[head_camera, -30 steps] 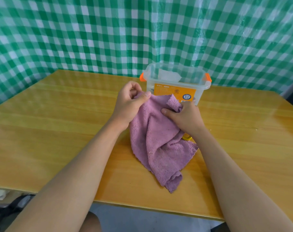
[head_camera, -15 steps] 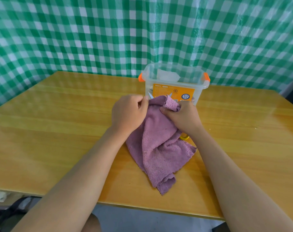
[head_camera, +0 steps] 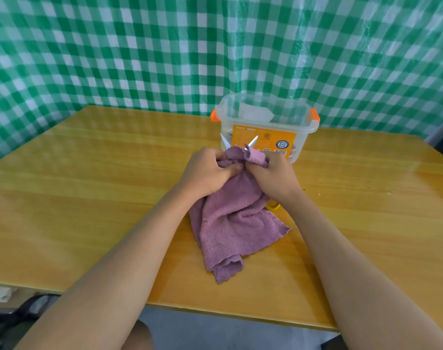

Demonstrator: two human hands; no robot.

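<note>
A purple towel point(head_camera: 230, 223) lies bunched on the wooden table point(head_camera: 89, 198), its upper part lifted between both hands. My left hand point(head_camera: 207, 170) grips the towel's top left fold. My right hand point(head_camera: 273, 178) grips the top right fold, with the towel wrapped round a pair of scissors. Two metal blade tips point(head_camera: 250, 142) stick out apart above the cloth. A bit of yellow handle point(head_camera: 273, 206) shows below my right wrist. The rest of the scissors is hidden by the towel.
A clear plastic box point(head_camera: 303, 127) with orange clips and an orange label stands just behind the hands, something white inside it. A green checked cloth point(head_camera: 164, 51) hangs behind the table. The table's near edge runs under my forearms.
Both hands have come closer together and bunched the towel's top. The scissor blades now stick out above the cloth. The hanging lower end of the towel has drawn up a little.
</note>
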